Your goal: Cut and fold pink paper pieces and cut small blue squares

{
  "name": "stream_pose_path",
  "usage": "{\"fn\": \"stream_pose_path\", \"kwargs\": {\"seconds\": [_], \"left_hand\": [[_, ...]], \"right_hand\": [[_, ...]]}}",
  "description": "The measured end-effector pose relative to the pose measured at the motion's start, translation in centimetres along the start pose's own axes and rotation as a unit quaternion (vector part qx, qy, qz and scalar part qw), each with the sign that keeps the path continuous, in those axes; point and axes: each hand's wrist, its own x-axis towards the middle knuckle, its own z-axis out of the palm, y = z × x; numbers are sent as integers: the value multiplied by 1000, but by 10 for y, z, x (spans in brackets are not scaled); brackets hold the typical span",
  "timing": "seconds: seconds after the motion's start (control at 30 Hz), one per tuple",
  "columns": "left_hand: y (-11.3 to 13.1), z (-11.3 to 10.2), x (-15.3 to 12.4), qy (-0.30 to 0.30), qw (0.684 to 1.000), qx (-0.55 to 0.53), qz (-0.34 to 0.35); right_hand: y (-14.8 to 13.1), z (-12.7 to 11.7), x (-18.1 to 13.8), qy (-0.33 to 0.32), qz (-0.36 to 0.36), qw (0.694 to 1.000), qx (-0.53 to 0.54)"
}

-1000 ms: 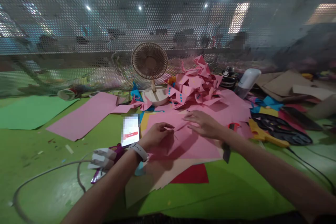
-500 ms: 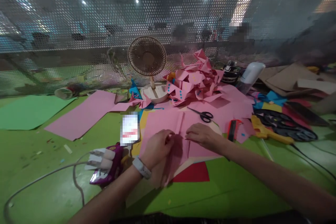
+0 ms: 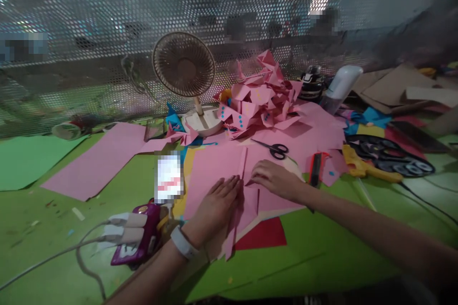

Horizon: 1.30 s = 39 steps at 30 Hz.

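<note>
A sheet of pink paper [image 3: 211, 162] with a folded strip down its middle lies in front of me on other sheets. My left hand [image 3: 220, 202] presses flat on it, fingers stretched out and tips at the fold; a white band circles that wrist. Just right of the fold, my right hand [image 3: 272, 178] has its fingers bent together, with the tips on the paper's edge. Black-handled scissors [image 3: 275, 148] lie beyond my right hand. A red sheet [image 3: 263, 236] shows beneath the pink paper's near edge.
Behind stand a fan [image 3: 184, 69] and a heap of folded pink paper [image 3: 261, 97]. A lit phone [image 3: 169, 178] and a purple power strip with plugs [image 3: 138, 236] lie left, trailing cables. On the right are a red-and-black cutter [image 3: 315, 169] and a yellow glue gun [image 3: 372, 169].
My left hand has gone from curled fingers to lying flat along the fold. My right hand stays close to the fold with its fingers bent. The view has tilted slightly.
</note>
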Motion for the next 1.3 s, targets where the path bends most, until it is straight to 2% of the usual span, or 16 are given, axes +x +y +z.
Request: {"fn": "stream_pose_path", "kwargs": {"seconds": [0.13,0.3,0.67,1.3], "left_hand": [[0,4,0,0,1000,27,9],[1,5,1,-1,999,49,15],[3,3,2,-28,997,59,28],[14,-6,7,2,1000,13,-1]], "right_hand": [[-3,5,2,17,70,997,11],[-8,6,5,22,114,993,14],[-11,7,4,28,151,988,28],[-14,18,2,62,184,980,-32]]}}
